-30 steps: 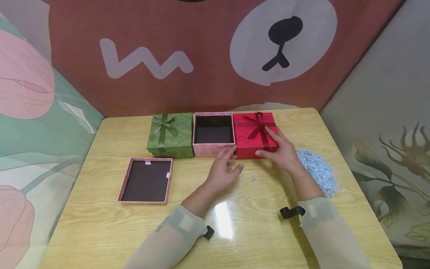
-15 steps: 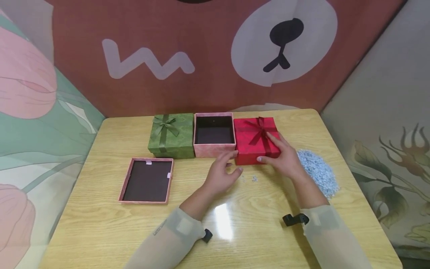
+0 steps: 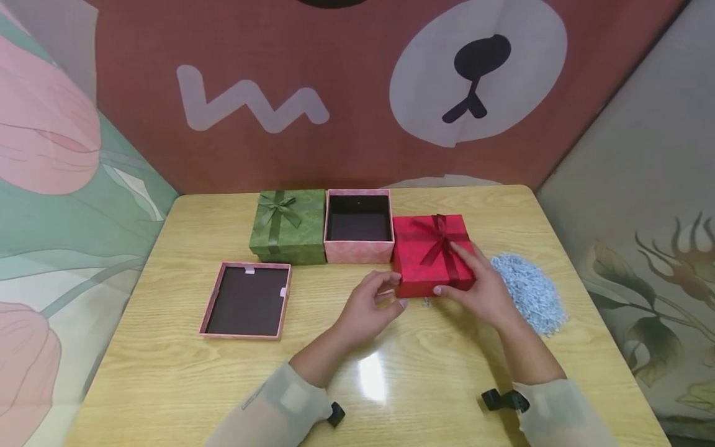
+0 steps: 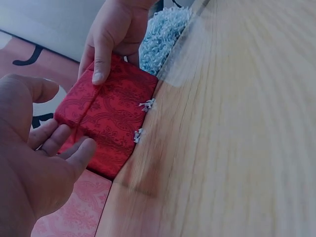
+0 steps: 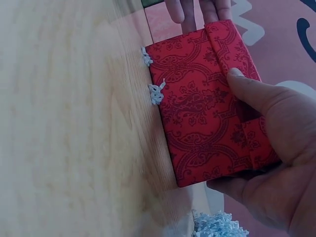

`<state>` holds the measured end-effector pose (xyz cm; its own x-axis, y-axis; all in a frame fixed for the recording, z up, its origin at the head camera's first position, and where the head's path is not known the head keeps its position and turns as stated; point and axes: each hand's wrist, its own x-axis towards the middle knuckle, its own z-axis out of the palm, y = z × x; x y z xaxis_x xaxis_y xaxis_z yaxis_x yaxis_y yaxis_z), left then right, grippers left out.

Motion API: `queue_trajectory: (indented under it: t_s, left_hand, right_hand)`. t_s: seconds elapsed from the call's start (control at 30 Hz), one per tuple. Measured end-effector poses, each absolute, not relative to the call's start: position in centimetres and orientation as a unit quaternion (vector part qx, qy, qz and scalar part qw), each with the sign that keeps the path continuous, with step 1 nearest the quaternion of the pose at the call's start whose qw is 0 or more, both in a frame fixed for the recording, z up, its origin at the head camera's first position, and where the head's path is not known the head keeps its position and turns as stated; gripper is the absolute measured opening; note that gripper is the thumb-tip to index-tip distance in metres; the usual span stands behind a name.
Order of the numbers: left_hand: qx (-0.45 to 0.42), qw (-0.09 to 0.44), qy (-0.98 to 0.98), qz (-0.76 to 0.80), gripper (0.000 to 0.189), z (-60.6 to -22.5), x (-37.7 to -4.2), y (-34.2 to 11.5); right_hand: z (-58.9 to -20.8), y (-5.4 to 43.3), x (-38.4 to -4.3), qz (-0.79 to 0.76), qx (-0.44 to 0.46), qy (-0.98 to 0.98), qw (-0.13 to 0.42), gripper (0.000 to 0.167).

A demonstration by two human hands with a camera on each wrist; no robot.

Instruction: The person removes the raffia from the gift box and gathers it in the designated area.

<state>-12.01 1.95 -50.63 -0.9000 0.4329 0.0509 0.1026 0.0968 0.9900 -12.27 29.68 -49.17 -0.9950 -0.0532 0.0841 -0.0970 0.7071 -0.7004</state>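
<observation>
A red gift box (image 3: pixel 416 248) with a dark red ribbon bow stands on the table, its lid on. My right hand (image 3: pixel 486 288) grips it at the right front, thumb on the front face and fingers over the top and right side. My left hand (image 3: pixel 365 310) is at the box's left front corner, fingers loosely bent; its fingertips (image 4: pixel 59 136) lie at or very near the box's side. Behind and to the left stands a pink box base (image 3: pixel 359 252) without a lid, its dark inside showing. In the right wrist view, small pale shreds (image 5: pixel 156 94) lie along the red box's bottom front edge.
A lidded green gift box (image 3: pixel 304 233) with a bow stands left of the pink base. The pink lid (image 3: pixel 246 304) lies upturned at the left of the table. Light blue shredded paper (image 3: pixel 530 295) is heaped right of my right hand. A wall rises behind the table.
My right hand has drawn the red box toward me, out of line with the other boxes and close to the loose shreds. My left hand has come slightly nearer as well.
</observation>
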Motion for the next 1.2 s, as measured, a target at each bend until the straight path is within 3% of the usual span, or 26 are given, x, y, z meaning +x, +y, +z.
queue_trajectory:
  t_s: [0.67, 1.2]
  left_hand:
    - [0.203, 0.169, 0.735, 0.625, 0.036, -49.8, -8.9, 0.7]
    - [0.229, 0.164, 0.739, 0.612, 0.029, -49.9, -7.2, -0.5]
  right_hand:
    - [-48.9, 28.9, -7.7, 0.363, 0.035, -0.930, 0.039, 0.096]
    - [-48.8, 27.9, -5.1, 0.369, 0.026, -0.928, 0.040, 0.098]
